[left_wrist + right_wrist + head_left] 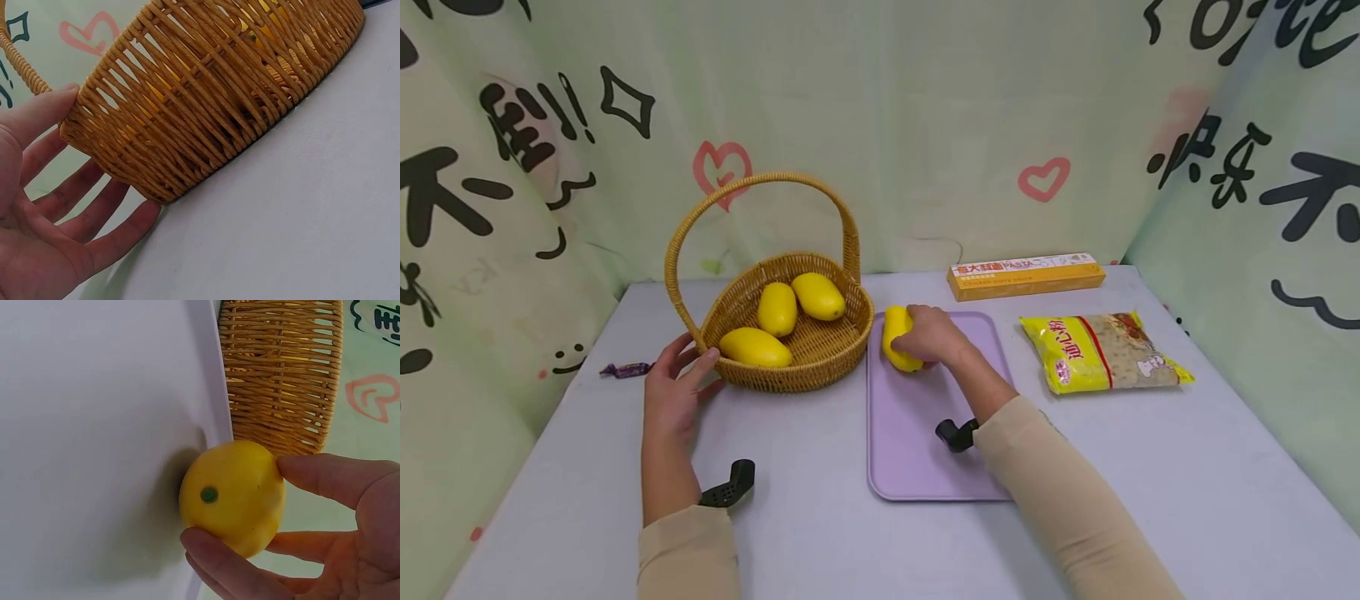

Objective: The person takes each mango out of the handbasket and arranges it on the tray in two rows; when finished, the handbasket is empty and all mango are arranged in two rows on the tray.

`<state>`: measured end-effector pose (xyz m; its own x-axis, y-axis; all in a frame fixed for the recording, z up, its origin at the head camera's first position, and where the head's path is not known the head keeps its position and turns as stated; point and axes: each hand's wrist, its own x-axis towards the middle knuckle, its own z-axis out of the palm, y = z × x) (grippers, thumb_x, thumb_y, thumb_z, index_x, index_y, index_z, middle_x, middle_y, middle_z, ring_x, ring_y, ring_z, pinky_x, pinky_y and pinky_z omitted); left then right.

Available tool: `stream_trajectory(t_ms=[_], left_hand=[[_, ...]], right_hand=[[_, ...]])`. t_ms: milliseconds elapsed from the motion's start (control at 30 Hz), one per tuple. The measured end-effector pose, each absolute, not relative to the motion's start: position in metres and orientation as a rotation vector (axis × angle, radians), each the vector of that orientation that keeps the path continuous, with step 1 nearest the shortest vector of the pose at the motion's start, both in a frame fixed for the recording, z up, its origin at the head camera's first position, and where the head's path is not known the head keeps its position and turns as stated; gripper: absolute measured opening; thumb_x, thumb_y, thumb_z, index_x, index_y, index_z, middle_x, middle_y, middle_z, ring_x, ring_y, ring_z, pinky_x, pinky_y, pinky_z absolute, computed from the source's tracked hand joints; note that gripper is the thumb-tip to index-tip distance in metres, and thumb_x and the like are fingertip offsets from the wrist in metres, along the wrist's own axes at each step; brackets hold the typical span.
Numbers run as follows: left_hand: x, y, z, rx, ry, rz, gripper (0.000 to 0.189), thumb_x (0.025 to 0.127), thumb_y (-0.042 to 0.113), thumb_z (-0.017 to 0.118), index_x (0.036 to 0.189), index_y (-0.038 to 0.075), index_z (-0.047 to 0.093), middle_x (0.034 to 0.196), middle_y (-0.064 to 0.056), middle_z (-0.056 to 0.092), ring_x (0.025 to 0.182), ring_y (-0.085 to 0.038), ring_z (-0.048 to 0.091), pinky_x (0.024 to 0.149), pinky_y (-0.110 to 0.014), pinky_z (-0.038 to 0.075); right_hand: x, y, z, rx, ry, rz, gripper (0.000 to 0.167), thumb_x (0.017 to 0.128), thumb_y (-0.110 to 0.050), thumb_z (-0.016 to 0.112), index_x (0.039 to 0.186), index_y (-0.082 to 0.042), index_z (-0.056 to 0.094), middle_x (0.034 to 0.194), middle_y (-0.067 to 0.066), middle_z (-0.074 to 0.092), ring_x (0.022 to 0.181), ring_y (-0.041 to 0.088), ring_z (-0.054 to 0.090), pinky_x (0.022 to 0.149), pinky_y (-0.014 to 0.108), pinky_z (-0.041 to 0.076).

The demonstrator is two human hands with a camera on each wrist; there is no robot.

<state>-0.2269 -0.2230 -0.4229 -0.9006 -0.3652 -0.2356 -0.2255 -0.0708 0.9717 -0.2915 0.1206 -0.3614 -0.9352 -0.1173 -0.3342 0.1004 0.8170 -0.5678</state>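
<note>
A wicker basket [797,379] with a tall arched handle stands on the table and holds several yellow mangoes [817,297]. My left hand [676,392] holds the basket's left side, thumb at the rim and fingers spread along the outer wall, as the left wrist view shows. On the right, my right hand [936,335] grips another mango [897,337] between thumb and fingers over the lilac tray [917,450]. In the right wrist view this mango [234,494] shows a small green stem spot and sits close to the tray's raised edge.
A yellow pasta box [1026,279] lies behind the tray at the back. To the tray's right is a yellow bag of pasta [1105,352]. A small purple wrapped candy [627,370] lies left of the basket. Printed curtains surround the table.
</note>
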Motion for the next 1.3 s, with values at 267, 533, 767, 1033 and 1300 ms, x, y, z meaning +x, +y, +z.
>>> stream_trajectory(t_ms=[267, 533, 767, 1033, 1300], left_hand=[[-0.226, -0.224, -0.423, 0.652, -2.078, -2.124, 0.066, 0.099, 0.029, 0.07, 0.159, 0.034, 0.041, 0.162, -0.006, 0.041, 0.138, -0.025, 0.05, 0.104, -0.038, 0.054], [-0.226, -0.223, -0.423, 0.647, -2.084, -2.118, 0.067, 0.1, 0.029, 0.07, 0.159, 0.034, 0.04, 0.162, -0.006, 0.041, 0.139, -0.026, 0.049, 0.105, -0.039, 0.054], [-0.225, -0.222, -0.423, 0.658, -2.089, -2.105, 0.067, 0.1, 0.031, 0.07, 0.159, 0.035, 0.039, 0.163, -0.005, 0.041, 0.141, -0.027, 0.048, 0.106, -0.039, 0.054], [-0.224, -0.222, -0.423, 0.649, -2.096, -2.107, 0.068, 0.1, 0.032, 0.069, 0.16, 0.036, 0.038, 0.163, -0.005, 0.04, 0.142, -0.027, 0.047, 0.108, -0.041, 0.052], [-0.224, -0.222, -0.424, 0.657, -2.086, -2.107, 0.067, 0.1, 0.032, 0.07, 0.159, 0.035, 0.039, 0.162, -0.005, 0.041, 0.142, -0.027, 0.048, 0.109, -0.042, 0.052]], right_hand=[[-0.289, 0.117, -0.359, 0.002, 2.66, -0.841, 0.079, 0.095, -0.025, 0.071, 0.16, -0.003, 0.033, 0.135, 0.022, 0.054, 0.106, 0.031, 0.057, 0.081, 0.038, 0.063], [-0.289, 0.117, -0.362, -0.048, 2.729, -0.83, 0.079, 0.092, -0.026, 0.073, 0.157, -0.001, 0.037, 0.139, 0.022, 0.052, 0.117, 0.034, 0.053, 0.104, 0.046, 0.052], [-0.289, 0.117, -0.364, -0.046, 2.733, -0.84, 0.079, 0.092, -0.026, 0.074, 0.158, -0.002, 0.037, 0.142, 0.023, 0.052, 0.119, 0.035, 0.052, 0.106, 0.048, 0.051], [-0.287, 0.117, -0.362, -0.025, 2.74, -0.853, 0.079, 0.092, -0.027, 0.075, 0.158, -0.007, 0.038, 0.144, 0.024, 0.048, 0.119, 0.036, 0.053, 0.102, 0.048, 0.055], [-0.288, 0.117, -0.35, -0.129, 2.817, -0.776, 0.077, 0.093, -0.031, 0.073, 0.158, -0.008, 0.039, 0.158, 0.025, 0.042, 0.144, 0.04, 0.041, 0.118, 0.057, 0.041]])
